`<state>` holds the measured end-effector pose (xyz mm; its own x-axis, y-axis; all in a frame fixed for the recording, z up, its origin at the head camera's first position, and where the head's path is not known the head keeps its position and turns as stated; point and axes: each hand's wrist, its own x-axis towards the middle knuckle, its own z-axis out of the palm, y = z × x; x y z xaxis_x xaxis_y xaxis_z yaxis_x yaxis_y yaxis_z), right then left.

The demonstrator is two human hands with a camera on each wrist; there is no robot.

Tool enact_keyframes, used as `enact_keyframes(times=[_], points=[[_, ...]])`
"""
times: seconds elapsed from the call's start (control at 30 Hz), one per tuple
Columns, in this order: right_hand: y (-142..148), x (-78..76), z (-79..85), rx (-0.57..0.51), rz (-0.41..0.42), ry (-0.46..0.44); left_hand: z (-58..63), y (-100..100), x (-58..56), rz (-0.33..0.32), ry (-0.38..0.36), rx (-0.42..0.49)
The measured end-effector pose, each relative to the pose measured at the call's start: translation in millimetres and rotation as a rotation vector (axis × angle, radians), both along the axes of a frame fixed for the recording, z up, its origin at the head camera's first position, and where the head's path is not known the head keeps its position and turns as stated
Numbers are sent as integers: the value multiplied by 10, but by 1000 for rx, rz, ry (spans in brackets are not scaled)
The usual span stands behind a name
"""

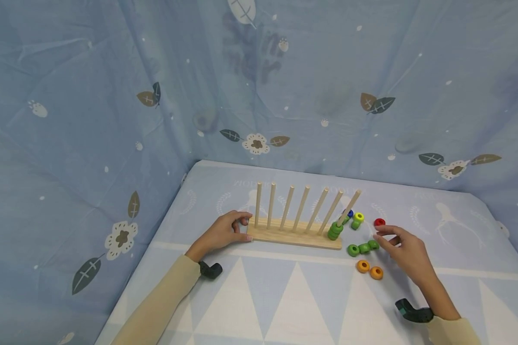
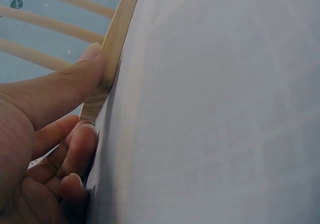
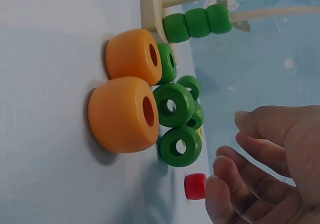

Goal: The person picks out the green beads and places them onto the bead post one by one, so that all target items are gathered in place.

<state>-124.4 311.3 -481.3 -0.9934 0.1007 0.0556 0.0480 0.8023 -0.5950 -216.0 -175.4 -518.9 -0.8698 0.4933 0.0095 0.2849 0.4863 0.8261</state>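
Observation:
A wooden peg rack (image 1: 285,235) with a row of upright pegs stands on the table. At its left end, my left hand (image 1: 224,232) holds the base between thumb and fingers; the left wrist view has the thumb (image 2: 82,76) on the base's long edge. Green beads (image 1: 335,232) are stacked on the rightmost peg. My right hand (image 1: 407,251) hovers with nothing in it, thumb and fingers apart and bent, beside several loose green beads (image 1: 364,248). A red bead (image 1: 379,222) lies just beyond its fingertips. Two orange beads (image 3: 125,114) lie nearer the person.
Behind the rack's right end lie a yellow bead (image 1: 359,217), a blue bead (image 1: 350,213) and more green ones, partly hidden by the peg. A blue patterned cloth (image 1: 311,86) hangs behind the table. Each wrist wears a dark band with a camera.

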Motion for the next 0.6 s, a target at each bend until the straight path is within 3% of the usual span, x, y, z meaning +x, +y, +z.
enact_keyframes(times=[0.6], points=[[84, -7, -107, -10, 20, -39, -1, -1, 4, 10, -7, -17]])
